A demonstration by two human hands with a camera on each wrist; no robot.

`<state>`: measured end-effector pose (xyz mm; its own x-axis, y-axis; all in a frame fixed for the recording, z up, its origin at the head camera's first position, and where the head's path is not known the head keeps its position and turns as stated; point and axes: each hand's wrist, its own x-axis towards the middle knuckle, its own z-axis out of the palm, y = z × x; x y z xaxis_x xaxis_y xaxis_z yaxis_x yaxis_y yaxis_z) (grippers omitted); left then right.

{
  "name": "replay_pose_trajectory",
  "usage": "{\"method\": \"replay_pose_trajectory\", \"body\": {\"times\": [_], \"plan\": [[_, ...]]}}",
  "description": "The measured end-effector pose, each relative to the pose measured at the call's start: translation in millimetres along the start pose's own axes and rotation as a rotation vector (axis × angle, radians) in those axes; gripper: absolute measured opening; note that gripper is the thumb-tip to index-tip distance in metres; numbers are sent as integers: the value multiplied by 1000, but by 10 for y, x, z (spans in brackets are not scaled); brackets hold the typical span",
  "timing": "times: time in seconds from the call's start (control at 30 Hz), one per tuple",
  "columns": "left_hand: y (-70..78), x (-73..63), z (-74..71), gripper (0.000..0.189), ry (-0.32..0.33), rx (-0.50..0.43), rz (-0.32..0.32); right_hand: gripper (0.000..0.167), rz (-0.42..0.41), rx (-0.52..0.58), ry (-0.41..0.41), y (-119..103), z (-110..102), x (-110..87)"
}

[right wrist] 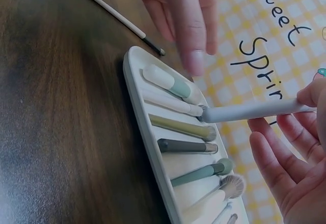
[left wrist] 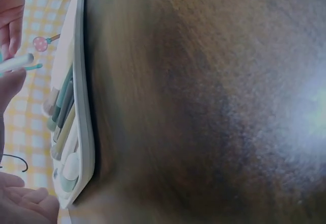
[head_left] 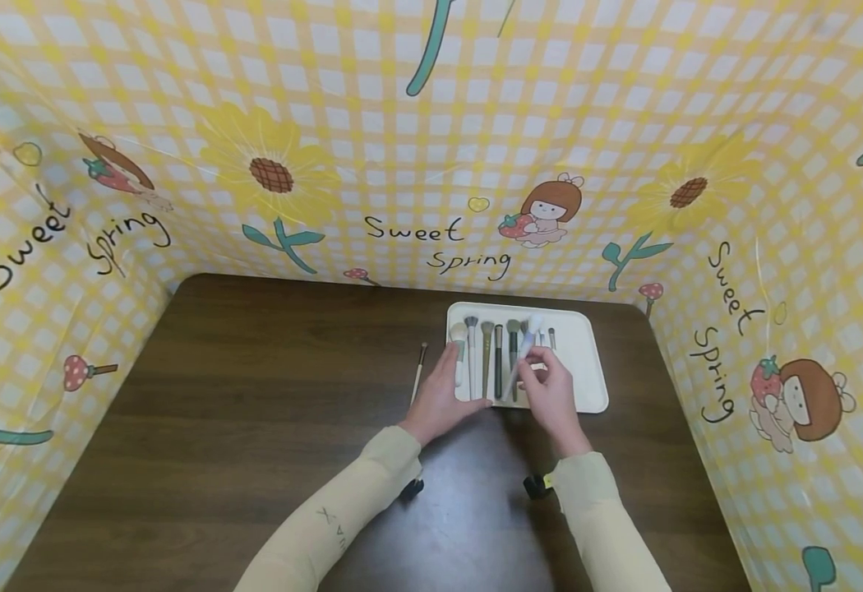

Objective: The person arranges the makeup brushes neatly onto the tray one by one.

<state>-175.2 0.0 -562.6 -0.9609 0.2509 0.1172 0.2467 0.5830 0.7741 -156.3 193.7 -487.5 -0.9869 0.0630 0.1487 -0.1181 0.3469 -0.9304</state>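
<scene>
My right hand (head_left: 550,395) pinches a makeup brush (right wrist: 249,113) with a smooth pale blue-white handle, held above a white tray (head_left: 585,362). Its handle end points toward the left hand in the right wrist view; in the head view its pale head (head_left: 536,322) is up. Several brushes lie side by side in the tray, among them a white-and-green one (right wrist: 178,87), an olive one (right wrist: 183,126) and a dark one (right wrist: 186,146). At the tray's left end, my left hand (head_left: 440,400) has its fingers extended and holds nothing, the thumb by the front rim.
A thin brush (head_left: 419,372) with a pale handle and dark head lies on the brown table (head_left: 254,395), left of the tray. Yellow checked cloth (head_left: 372,148) rises behind the table and along both sides. Black devices (head_left: 537,486) sit under the wrists.
</scene>
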Motion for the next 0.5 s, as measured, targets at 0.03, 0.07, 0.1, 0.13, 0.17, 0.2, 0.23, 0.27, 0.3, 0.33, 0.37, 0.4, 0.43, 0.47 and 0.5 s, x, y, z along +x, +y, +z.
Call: {"method": "replay_pose_trajectory", "body": {"times": [0.03, 0.07, 0.1, 0.13, 0.17, 0.2, 0.23, 0.27, 0.3, 0.33, 0.37, 0.4, 0.43, 0.47, 0.5], "plan": [[-7, -2, 2, 114, -11, 2, -6, 17, 8, 2, 0, 15, -6, 4], [-15, -3, 5, 116, -19, 4, -9, 17, 11, 1, 3, 88, -5, 19], [-27, -2, 9, 118, -27, 8, -10, 17, 18, 7, 4, 162, -2, 38], [-36, 0, 12, 119, -35, 14, -12, 17, 25, 10, 6, 234, 1, 55], [-45, 2, 16, 120, -39, 16, -11, 16, 30, 11, 8, 303, 4, 71], [-54, 5, 18, 120, -42, 17, -10, 16, 31, 14, 10, 369, 8, 85], [-60, 7, 18, 121, -44, 19, -11, 16, 32, 12, 12, 437, 11, 99], [-66, 11, 18, 122, -48, 20, -11, 15, 31, 6, 15, 501, 13, 112], [-69, 12, 17, 122, -53, 20, -16, 16, 37, 3, 14, 504, 9, 113], [-68, 13, 16, 122, -57, 19, -21, 16, 36, -2, 15, 504, 6, 109], [-70, 13, 16, 123, -59, 18, -24, 16, 36, -2, 14, 500, 3, 105], [-72, 14, 15, 123, -61, 18, -27, 16, 37, -2, 13, 502, 1, 104], [-77, 15, 18, 124, -61, 21, -28, 17, 37, -1, 13, 501, -1, 102], [-83, 15, 23, 124, -61, 26, -28, 17, 36, 3, 14, 501, -2, 100], [-90, 15, 29, 124, -59, 33, -27, 17, 36, 7, 13, 500, -2, 97]]}}
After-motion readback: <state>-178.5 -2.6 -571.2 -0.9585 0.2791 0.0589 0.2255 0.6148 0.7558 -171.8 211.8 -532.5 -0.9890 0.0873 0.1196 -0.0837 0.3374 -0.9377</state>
